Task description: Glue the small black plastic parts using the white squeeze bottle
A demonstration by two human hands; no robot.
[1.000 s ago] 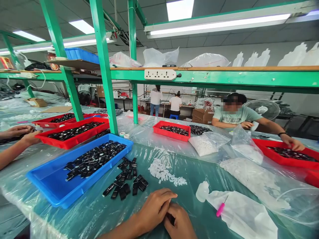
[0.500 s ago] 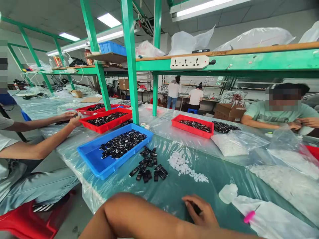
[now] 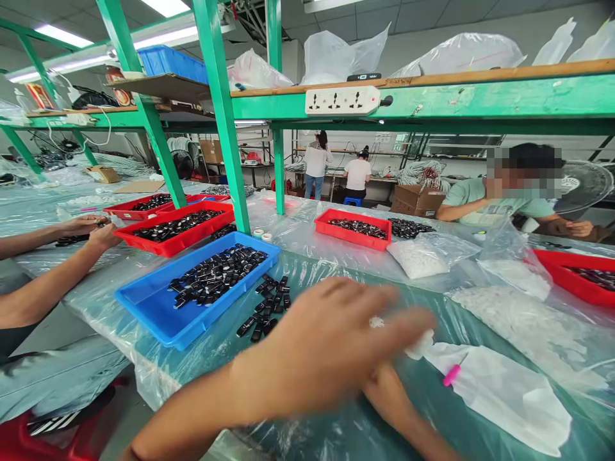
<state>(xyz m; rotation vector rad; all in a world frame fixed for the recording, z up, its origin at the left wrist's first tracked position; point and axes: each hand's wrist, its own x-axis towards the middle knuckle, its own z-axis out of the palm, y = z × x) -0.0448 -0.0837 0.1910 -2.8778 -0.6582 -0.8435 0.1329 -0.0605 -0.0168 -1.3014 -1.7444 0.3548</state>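
Note:
My left hand [image 3: 331, 339] reaches across the front of the table, blurred by motion. Its fingers stretch to the right and look spread, with no held object visible. Behind and below it my right hand [image 3: 382, 378] is mostly covered, so its fingers and anything in them stay hidden. Small black plastic casings [image 3: 269, 304] lie loose on the green mat, left of my left hand. A few white small pieces [image 3: 377, 323] show between my left fingers; the rest of that pile is hidden. A pink-handled tool [image 3: 451, 375] rests on a white sheet [image 3: 514, 397] to the right.
The blue tray [image 3: 144, 326] holds many black casings. Red trays [image 3: 353, 218] stand further back, near bags of white pieces [image 3: 418, 256]. A green post [image 3: 221, 121] rises beyond the blue tray. Co-workers sit at left, where hands [image 3: 96, 230] show, and across the table [image 3: 509, 192].
My left hand has come into view, swinging over the table in front of my right hand. It now covers most of the white pile. The view has shifted right.

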